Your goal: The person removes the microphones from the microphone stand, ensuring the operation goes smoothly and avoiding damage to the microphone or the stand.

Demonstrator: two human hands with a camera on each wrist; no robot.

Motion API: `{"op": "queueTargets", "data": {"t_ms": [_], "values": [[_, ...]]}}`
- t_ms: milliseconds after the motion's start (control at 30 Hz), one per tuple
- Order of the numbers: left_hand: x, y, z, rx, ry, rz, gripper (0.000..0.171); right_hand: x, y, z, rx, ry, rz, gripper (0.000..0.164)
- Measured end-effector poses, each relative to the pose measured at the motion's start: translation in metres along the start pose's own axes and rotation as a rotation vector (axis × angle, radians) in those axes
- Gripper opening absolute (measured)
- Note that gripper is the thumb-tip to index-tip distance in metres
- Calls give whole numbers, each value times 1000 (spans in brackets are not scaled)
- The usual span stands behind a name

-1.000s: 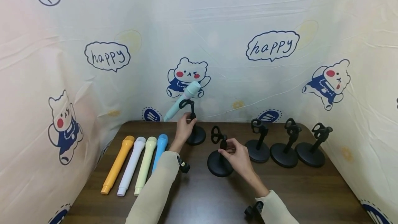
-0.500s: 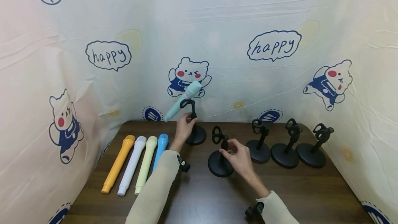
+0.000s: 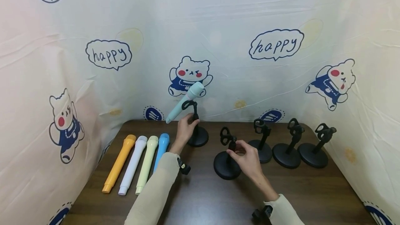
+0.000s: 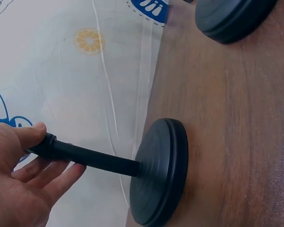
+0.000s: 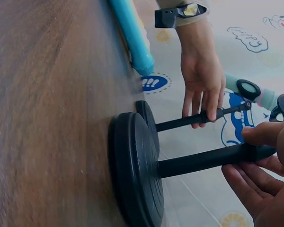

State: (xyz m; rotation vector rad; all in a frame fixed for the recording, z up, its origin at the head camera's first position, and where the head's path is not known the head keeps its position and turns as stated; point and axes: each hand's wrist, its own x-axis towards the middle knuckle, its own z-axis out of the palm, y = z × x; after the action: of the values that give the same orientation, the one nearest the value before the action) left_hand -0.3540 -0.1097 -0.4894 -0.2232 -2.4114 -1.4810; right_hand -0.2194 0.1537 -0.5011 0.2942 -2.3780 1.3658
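Observation:
At the back of the table my left hand (image 3: 185,130) pinches the upright of a black microphone stand (image 3: 199,137). A mint-green microphone (image 3: 184,102) lies tilted through that stand's clip, head up to the right. My right hand (image 3: 249,158) grips the upright of a second black stand (image 3: 226,168), nearer the front, whose ring clip (image 3: 225,136) bears no microphone. In the right wrist view, thumb and fingers wrap this second stand's post (image 5: 203,160). The left wrist view shows the first stand's round base (image 4: 162,172) by the table's back edge.
On the left lie orange (image 3: 118,164), lavender (image 3: 132,166), pale yellow (image 3: 147,166) and blue (image 3: 161,148) microphones in a row; my left sleeve partly covers the blue one. Three more black stands (image 3: 260,151) occupy the right side. A printed cloth (image 3: 218,44) hangs behind the table.
My right hand has shifted a little to the right, taking the second stand along. My left hand and the stand with the mint-green microphone stay nearly where they were.

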Motion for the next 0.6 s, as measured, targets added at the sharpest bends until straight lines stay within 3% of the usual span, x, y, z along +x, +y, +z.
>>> {"op": "queueTargets", "data": {"t_ms": [267, 600], "values": [[-8, 1, -3, 14, -11, 15, 40, -1, -1, -17, -27, 18, -32, 22], [-24, 9, -7, 22, -12, 77, 39, -6, -1, -39, -76, 50, 2, 20]]}}
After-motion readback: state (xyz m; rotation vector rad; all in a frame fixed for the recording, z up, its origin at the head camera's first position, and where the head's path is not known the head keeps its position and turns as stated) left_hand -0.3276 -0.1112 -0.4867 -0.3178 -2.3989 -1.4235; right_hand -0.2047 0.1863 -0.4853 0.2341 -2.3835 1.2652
